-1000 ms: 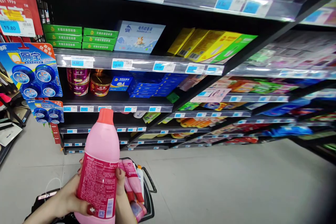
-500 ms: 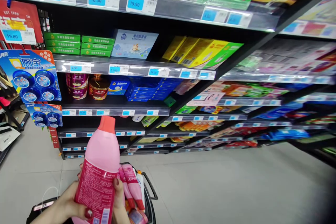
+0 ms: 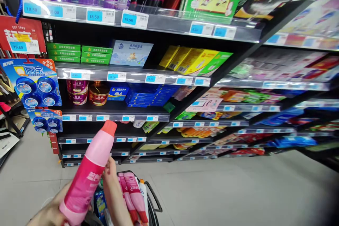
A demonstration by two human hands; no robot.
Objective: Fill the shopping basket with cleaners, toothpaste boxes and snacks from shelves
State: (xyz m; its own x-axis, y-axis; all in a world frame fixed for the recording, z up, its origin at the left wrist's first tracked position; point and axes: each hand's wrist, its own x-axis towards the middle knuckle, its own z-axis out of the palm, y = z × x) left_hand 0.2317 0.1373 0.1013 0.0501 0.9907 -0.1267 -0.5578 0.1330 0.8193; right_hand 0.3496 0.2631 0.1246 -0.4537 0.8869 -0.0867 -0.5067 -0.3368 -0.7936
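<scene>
A pink plastic bottle with a red cap and a dark pink label tilts up to the right in front of me. My left hand is closed round its lower end, the fingers partly hidden. My right hand is at the bottle's right side, its fingers curled against the edge; part of the grip is hidden behind the bottle. Below stands a black basket holding several similar pink bottles with red caps, a white bottle with an orange top, and a blue package.
Shelves with a price-tag rail run across the view and off to the right. On them are green boxes, yellow boxes and round tins. Blue toilet-cleaner packs hang at the left. Grey floor extends to the right.
The bottle has turned from its text-covered back to another side and leans further right. My right hand has shifted up along its side. The view has tilted slightly upward.
</scene>
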